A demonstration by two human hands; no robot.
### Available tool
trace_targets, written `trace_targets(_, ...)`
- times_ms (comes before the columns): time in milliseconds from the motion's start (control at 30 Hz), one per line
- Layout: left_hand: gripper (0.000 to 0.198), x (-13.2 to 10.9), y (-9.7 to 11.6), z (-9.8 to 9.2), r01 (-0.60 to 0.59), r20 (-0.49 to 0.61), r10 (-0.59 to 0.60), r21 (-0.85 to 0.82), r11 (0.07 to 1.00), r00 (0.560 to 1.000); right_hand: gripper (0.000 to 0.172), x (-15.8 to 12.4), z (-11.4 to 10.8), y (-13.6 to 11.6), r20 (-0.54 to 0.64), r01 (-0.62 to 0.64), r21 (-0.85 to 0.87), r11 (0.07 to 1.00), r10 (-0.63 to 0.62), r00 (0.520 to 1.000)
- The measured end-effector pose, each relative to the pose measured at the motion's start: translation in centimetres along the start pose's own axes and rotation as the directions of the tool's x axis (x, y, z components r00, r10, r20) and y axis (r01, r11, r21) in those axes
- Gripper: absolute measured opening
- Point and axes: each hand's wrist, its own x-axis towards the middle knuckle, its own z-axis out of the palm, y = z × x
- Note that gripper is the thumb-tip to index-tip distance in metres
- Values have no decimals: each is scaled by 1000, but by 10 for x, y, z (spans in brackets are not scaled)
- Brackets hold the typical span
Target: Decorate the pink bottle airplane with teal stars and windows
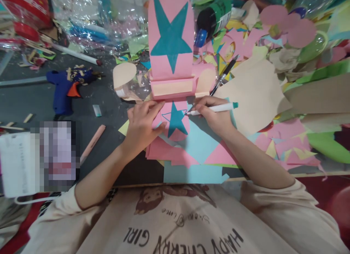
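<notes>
My right hand (pixel 214 113) grips a white marker pen (pixel 216 109) with a teal end, its tip at the edge of a small pink paper tab (pixel 180 133). On that tab is a teal star (pixel 176 119), partly filled in, with two points only outlined. My left hand (pixel 144 121) lies over the left side of the tab, fingers stretched out and thumb apart, pressing it down. Just beyond stands a pink paper piece (pixel 187 66) bearing a larger teal star (pixel 171 33), joined to a folded beige strip (pixel 172 88).
Paper sheets, one light blue (pixel 201 137), lie beneath the tab. To the left are a blue glue gun (pixel 61 90), a pink marker (pixel 93 143) and a white device (pixel 16 163). Right of my hands are beige card (pixel 251 90), a black pen (pixel 225 73) and paper scraps.
</notes>
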Motion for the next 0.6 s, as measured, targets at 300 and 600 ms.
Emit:
trace_targets(300, 57, 0, -1, 1, -7, -15, 7, -3, 1000, 1000, 16, -2, 1, 2, -13, 90, -2, 996, -90, 996)
trace_targets(600, 55, 0, 1, 0, 3, -6, -3, 1, 1000, 1000, 21, -2, 1, 2, 14, 91, -54, 994, -91, 996)
